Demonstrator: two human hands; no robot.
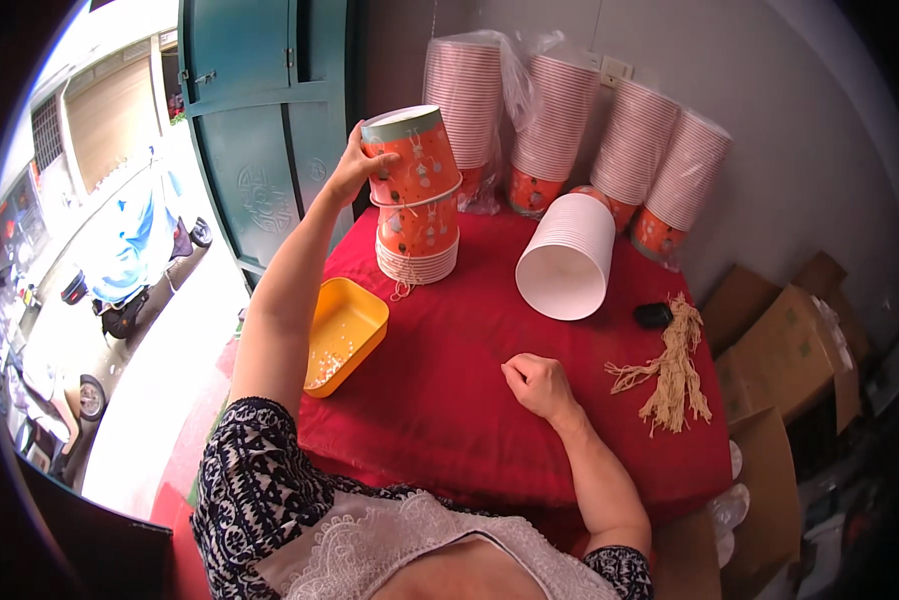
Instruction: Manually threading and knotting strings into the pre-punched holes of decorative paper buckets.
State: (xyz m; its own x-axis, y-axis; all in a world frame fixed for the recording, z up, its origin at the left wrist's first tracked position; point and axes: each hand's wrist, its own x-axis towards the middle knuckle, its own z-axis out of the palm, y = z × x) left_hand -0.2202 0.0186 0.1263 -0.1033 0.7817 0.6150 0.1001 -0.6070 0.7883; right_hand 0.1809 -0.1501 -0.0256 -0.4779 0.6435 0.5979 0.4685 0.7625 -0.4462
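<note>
My left hand (354, 163) reaches to the far left of the table and grips an orange paper bucket (422, 165) near its grey-green base. That bucket is upside down, over a stack of nested upside-down buckets (415, 235) with white rims. A bit of string (403, 290) hangs out at the stack's foot. My right hand (540, 386) rests closed on the red tablecloth (450, 360), with nothing showing in its curled fingers. Beyond it, a white-lined bucket stack (562, 285) lies on its side, mouth toward me.
A yellow tray (368, 345) with small white bits sits by my left forearm. At right lie a bundle of beige strings (675, 370) and a black object (654, 316). Several tall bucket stacks (555, 120), some in clear plastic, stand along the wall. Cardboard boxes (785, 350) lie beyond the right edge.
</note>
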